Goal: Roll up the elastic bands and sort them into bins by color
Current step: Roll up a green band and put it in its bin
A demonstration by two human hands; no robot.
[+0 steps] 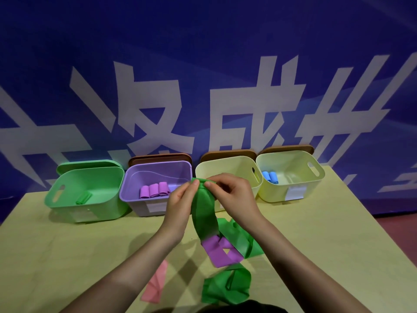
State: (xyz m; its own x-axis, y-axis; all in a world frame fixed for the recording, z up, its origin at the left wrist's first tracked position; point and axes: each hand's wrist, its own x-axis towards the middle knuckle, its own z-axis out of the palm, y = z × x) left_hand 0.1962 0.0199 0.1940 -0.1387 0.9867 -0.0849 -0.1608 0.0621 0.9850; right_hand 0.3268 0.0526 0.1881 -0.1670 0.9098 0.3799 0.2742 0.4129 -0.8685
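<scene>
My left hand point(180, 199) and my right hand point(230, 195) pinch the top end of a green elastic band point(204, 213) raised above the table; its length hangs down to the tabletop. Under its lower end lies a flat purple band point(222, 253). A second green band point(242, 241) lies to the right of it and a crumpled green band point(225, 286) lies nearer me. A pink band point(156, 283) lies flat at the lower left. The green bin point(67, 199) holds one green roll point(84, 198). The purple bin point(133, 188) holds three purple rolls point(154, 189).
Two pale yellow bins stand to the right; the middle one point(237, 164) is partly hidden by my hands, the right one point(316, 184) holds blue rolls point(270, 177). Lids lean behind the bins against a blue banner wall. The table's right edge point(383, 251) slants away.
</scene>
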